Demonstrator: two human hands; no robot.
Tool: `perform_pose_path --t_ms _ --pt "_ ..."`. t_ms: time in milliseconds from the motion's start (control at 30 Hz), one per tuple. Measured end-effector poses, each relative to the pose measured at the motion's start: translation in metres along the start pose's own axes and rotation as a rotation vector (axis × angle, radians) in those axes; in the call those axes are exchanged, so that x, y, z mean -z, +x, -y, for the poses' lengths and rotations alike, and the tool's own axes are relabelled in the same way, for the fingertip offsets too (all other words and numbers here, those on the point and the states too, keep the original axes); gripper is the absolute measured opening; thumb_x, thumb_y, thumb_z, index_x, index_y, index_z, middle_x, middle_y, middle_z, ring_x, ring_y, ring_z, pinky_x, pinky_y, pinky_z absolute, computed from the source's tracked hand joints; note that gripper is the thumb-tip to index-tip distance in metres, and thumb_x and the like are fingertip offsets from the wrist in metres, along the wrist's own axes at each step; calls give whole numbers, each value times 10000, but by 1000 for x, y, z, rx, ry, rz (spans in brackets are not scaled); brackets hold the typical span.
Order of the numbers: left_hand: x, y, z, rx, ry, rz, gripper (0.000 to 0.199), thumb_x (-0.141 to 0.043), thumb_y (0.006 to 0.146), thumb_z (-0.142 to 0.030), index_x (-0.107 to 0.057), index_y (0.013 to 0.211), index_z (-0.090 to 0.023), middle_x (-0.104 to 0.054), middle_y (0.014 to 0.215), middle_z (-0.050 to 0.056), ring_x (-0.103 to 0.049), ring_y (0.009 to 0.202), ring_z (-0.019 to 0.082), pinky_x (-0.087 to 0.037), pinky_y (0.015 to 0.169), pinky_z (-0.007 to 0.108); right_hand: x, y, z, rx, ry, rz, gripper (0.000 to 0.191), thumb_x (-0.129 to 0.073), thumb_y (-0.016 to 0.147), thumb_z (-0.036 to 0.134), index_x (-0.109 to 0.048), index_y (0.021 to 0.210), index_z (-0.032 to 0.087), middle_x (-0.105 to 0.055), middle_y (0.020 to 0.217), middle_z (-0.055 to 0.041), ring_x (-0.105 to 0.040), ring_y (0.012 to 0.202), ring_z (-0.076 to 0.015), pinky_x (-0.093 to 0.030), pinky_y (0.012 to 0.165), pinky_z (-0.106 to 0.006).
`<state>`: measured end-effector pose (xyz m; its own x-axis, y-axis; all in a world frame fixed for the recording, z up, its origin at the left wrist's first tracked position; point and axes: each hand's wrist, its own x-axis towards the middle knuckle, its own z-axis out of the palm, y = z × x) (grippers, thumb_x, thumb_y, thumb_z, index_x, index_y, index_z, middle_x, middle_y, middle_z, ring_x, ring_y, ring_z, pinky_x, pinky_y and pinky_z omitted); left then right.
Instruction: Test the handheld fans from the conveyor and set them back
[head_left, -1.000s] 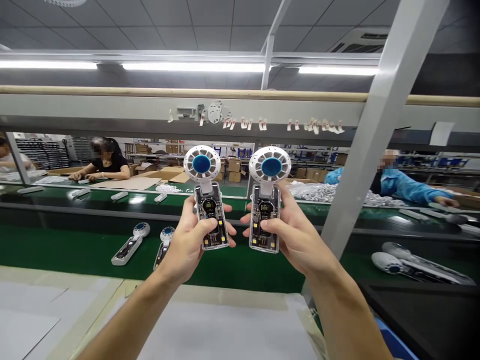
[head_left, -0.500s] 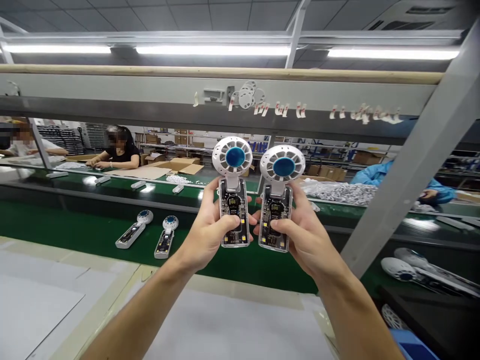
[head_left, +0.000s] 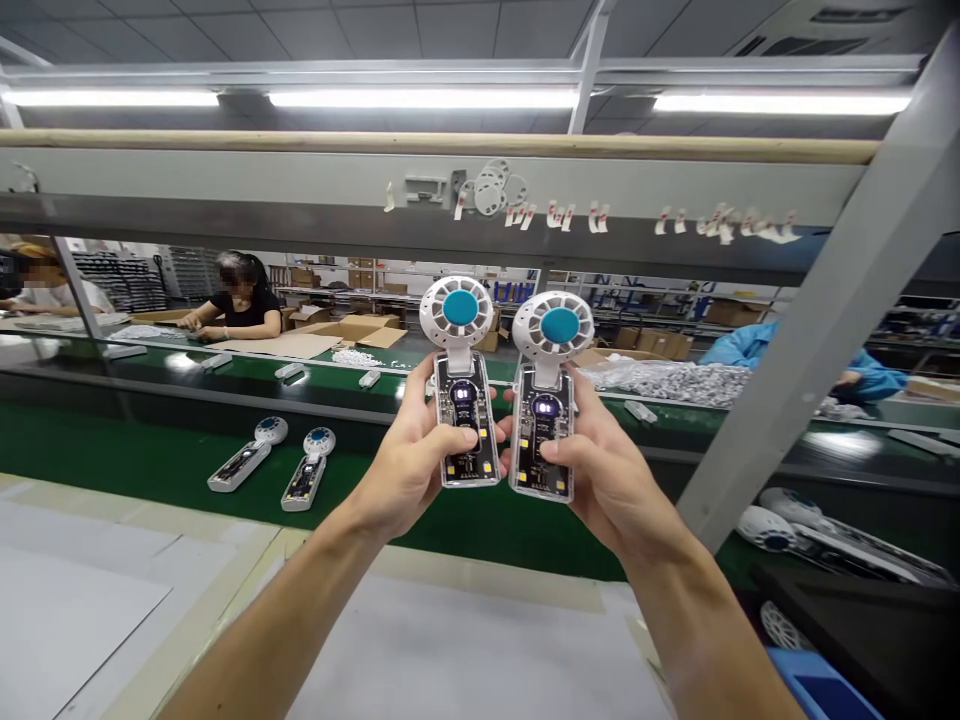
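Note:
Two handheld fans are held upright side by side in front of me, each with a round white vented head, a blue centre and a clear body over a black circuit board. My left hand [head_left: 409,450] is closed around the left handheld fan [head_left: 459,385], its thumb on the front of the body. The right handheld fan [head_left: 546,400] is gripped by my right hand [head_left: 600,450], thumb likewise pressed on the front. Small displays on both fans glow bluish white. Fingers behind the bodies are partly hidden.
Two more fans [head_left: 309,470] lie on the green conveyor belt [head_left: 360,540], left of my hands. Other fans [head_left: 817,545] lie at the right beside a black tray and a blue bin [head_left: 817,685]. A slanted metal post [head_left: 810,290] stands at right. Co-workers sit across the line.
The displays on both fans have gone from dim yellowish digits to bright bluish-white ones. The two fans on the green belt have shifted left. Both hands keep their hold.

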<state>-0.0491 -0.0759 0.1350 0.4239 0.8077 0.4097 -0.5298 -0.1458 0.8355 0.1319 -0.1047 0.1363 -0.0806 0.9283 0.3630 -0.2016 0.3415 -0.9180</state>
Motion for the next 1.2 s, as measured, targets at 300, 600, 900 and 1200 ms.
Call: perform_pose_path --t_ms 300,600,900,1200 --pt "1 3 5 -5 -6 -18 821 -731 763 -209 -282 1447 -280 -665 1158 60 -709 780 179 -615 618 302 -2 1 -1 16 -22 -43 907 -697 732 205 -312 1545 321 -751 955 -10 -727 703 -199 -622 652 -342" --pt "-1 1 8 -42 41 -29 819 -696 800 -252 -244 1483 -250 -680 938 24 -687 651 162 -598 599 305 2 4 -4 51 -29 -128 909 -700 727 229 -307 1536 362 -727 991 -8 -721 676 -203 -626 629 -367" --pt "-1 3 6 -29 -1 -34 830 -699 783 -248 -243 1477 -234 -699 929 28 -699 636 180 -585 584 301 0 2 2 34 -38 -110 976 -711 697 225 -273 1562 339 -724 905 6 -707 627 -198 -609 574 -327" --pt "1 2 17 -121 31 -120 668 -742 805 -297 -356 1349 -251 -662 1159 57 -706 816 188 -620 687 346 -6 0 -3 6 46 -185 754 -760 710 273 -472 1405 325 -733 936 -17 -725 730 -224 -631 653 -370"
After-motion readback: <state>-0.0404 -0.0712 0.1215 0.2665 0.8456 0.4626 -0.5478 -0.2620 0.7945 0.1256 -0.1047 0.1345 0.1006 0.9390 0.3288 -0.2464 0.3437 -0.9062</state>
